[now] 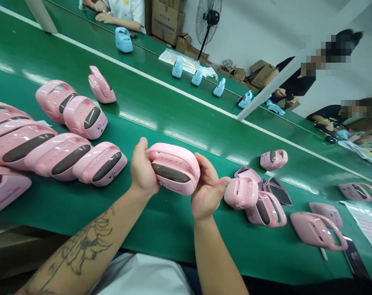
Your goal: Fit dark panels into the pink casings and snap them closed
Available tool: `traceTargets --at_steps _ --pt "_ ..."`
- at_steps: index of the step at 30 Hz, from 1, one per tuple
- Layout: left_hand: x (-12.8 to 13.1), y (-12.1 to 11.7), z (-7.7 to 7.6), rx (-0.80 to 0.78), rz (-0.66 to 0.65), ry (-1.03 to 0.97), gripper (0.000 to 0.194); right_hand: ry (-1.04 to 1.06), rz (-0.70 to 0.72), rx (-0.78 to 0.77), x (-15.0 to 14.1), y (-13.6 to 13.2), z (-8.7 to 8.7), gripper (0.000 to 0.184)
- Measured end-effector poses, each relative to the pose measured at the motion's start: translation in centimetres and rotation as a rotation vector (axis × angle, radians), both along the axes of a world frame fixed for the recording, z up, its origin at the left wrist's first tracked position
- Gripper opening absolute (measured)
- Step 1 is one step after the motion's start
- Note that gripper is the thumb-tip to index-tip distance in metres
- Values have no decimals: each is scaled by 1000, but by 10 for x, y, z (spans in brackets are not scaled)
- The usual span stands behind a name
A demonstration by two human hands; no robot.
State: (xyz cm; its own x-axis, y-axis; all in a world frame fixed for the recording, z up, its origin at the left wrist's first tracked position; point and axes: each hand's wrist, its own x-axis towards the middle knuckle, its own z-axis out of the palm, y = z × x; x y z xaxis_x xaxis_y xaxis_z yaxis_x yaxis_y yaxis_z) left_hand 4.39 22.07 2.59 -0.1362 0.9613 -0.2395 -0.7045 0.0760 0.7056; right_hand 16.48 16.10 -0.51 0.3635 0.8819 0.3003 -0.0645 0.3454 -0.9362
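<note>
Both my hands hold a glossy pink portable speaker (175, 168) above the green conveyor belt (161, 229), with its dark oval panel facing me. My left hand (142, 168) grips its left end, and my right hand (208, 186) cups its right end. To the left stands a close group of several finished pink speakers, the nearest (100, 164) a short way from my left hand. Right of my right hand, a pile of pink speaker housings (253, 196) lies almost touching my fingers, and several more are scattered beyond it.
A white rail (173, 90) divides my belt from a second green belt (136, 61) carrying several small blue speakers (123, 39). Co-workers sit along its far side, one at the top (121, 12). Cardboard boxes (165, 20) and a standing fan (208, 24) are behind them.
</note>
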Motion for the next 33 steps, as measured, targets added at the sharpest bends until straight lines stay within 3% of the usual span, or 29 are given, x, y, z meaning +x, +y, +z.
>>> traceTargets --at_steps 5,8,13,15,17,18,19,21,23,26,30,33 --pt "-7 -7 8 -78 66 -100 37 -347 73 95 5 -22 1 71" --pt "-7 -15 11 -132 34 -113 37 -462 92 110 3 -28 5 80" --pt "-5 -27 -9 -227 -114 -77 31 -411 88 22 -1 -37 12 89" --pt "-15 -33 -23 -142 -15 94 34 -420 99 -2 3 -43 13 89" --pt "-35 -40 -32 115 79 359 43 -448 158 -31 11 -50 14 88" --pt "-48 -45 -33 284 55 520 45 -461 208 -51 16 -53 15 89" --pt "-61 -49 -31 446 -65 688 48 -472 269 -73 21 -57 14 90" --pt "-83 -59 -23 625 -383 989 75 -484 401 -112 29 -64 12 92" --pt "-95 -67 -12 607 -632 1198 92 -490 514 -139 34 -69 6 93" --pt "-95 -74 -2 406 -907 1322 95 -508 611 -162 37 -73 -5 96" --pt "-84 -81 -4 252 -1029 1304 87 -516 666 -172 42 -79 -14 98" --pt "-81 -87 -8 222 -1041 1259 79 -484 745 -311 48 -87 -11 90"
